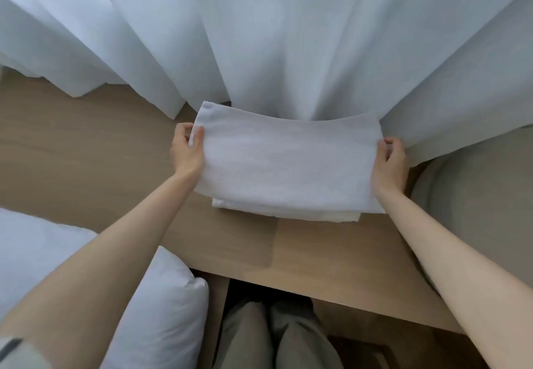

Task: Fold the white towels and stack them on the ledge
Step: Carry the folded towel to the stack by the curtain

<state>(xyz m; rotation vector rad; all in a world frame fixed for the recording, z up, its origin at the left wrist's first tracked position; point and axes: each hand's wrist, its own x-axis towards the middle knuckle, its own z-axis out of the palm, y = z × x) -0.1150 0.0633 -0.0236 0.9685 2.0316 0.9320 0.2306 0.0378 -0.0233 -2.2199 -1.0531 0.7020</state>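
A folded white towel (288, 163) lies flat across the middle of the view, held at both short ends. My left hand (186, 150) grips its left edge, thumb on top and fingers curled under. At the right edge my right hand (389, 163) pinches the cloth. Under its near edge the layers of another folded white towel (288, 214) show, lying on the wooden ledge (101, 143). Whether the upper towel rests fully on the lower one is not clear.
White sheer curtains (288, 36) hang just behind the towels and brush the ledge. A grey rounded cushion or chair (476, 195) stands at the right. A white pillow (161, 305) lies at the lower left. My legs (277, 337) show below the ledge's front edge.
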